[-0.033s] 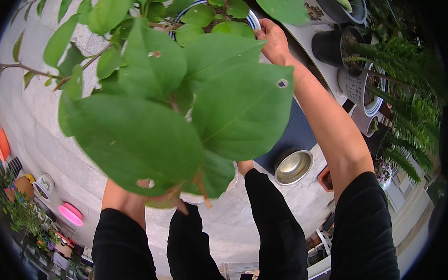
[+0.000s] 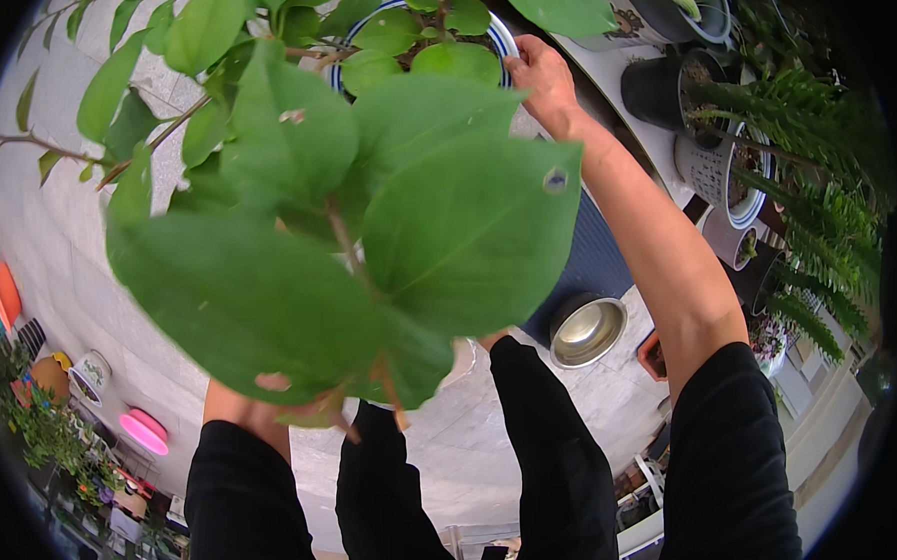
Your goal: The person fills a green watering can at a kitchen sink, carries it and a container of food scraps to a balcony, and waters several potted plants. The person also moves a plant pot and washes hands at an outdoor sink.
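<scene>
A leafy plant (image 2: 471,221) with broad green leaves fills the middle of the view, close to the camera. It grows from a round plant pot (image 2: 502,40) with a white, blue-striped rim, at the top centre. My right hand (image 2: 545,82) grips the right side of that rim, fingers closed over the edge. From the lower left comes my left forearm (image 2: 225,400), but the leaves cover my left hand, so its fingers and whatever they touch are hidden. Some leaves have small holes.
A metal bowl (image 2: 587,332) stands on the floor beside a dark blue mat (image 2: 569,275). Potted plants, among them a black pot (image 2: 662,92) and ferns (image 2: 811,236), line the right. A pink basin (image 2: 145,432) and an orange one (image 2: 3,296) lie far left.
The near leaves have shifted slightly left and down, and a little more of the pot shows. My right hand keeps its grip on the rim.
</scene>
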`<action>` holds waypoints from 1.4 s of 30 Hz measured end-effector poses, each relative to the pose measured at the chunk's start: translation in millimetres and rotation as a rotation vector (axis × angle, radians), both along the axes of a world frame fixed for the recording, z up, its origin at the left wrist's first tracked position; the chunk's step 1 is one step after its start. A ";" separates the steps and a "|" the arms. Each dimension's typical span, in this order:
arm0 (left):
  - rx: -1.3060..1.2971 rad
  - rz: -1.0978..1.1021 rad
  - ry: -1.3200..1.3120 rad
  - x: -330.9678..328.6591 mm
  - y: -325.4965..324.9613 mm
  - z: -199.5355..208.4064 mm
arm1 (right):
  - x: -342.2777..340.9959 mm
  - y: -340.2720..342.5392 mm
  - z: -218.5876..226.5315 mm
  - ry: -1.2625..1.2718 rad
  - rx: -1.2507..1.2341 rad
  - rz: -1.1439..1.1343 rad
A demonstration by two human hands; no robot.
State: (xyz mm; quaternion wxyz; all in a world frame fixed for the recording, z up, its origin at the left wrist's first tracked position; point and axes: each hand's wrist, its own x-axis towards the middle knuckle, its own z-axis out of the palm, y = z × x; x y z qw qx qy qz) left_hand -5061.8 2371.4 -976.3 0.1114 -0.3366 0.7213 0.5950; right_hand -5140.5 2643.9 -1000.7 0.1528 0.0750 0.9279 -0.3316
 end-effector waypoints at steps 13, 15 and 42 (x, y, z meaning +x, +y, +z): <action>0.043 -0.044 0.007 8.2 -15.8 15.5 | 7.4 -35.6 68.8 0.081 0.015 -0.002; 0.075 -0.058 0.041 9.3 -22.9 12.8 | 8.5 -38.2 72.8 0.100 0.043 0.017; -0.117 -0.147 0.020 77.8 -160.3 23.5 | 78.9 -155.8 47.3 0.047 -0.190 0.022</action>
